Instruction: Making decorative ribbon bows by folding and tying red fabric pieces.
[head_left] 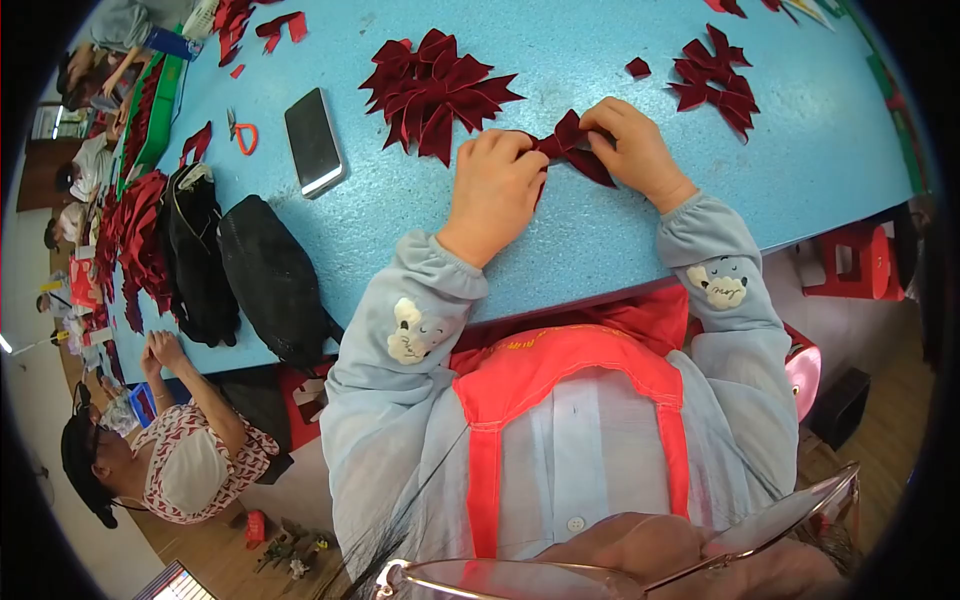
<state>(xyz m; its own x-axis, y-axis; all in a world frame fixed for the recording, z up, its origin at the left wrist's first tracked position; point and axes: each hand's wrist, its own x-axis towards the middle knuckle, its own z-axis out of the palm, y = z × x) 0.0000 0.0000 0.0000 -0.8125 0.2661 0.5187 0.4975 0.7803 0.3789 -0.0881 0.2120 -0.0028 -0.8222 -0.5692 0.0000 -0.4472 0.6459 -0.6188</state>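
Observation:
Between my hands, just above the blue table, is a dark red velvet bow (560, 143) with pointed tails. My left hand (497, 185) has its fingers closed round the bow's left side, hiding much of that part. With thumb and fingers, my right hand (632, 150) pinches the bow's right loop. Beyond my left hand lies a heap of finished-looking bows (432, 92) in the same velvet. A smaller group of bows (715, 82) rests past my right hand, and a small dark red scrap (638, 68) sits near it.
On the blue table (390, 240), a phone (314, 143) and orange-handled snips (243, 134) lie to the left. Two black bags (262, 270) are at the left edge, beside piled red ribbon pieces (143, 235). A co-worker (190, 450) sits at left. A red stool (858, 262) stands at right.

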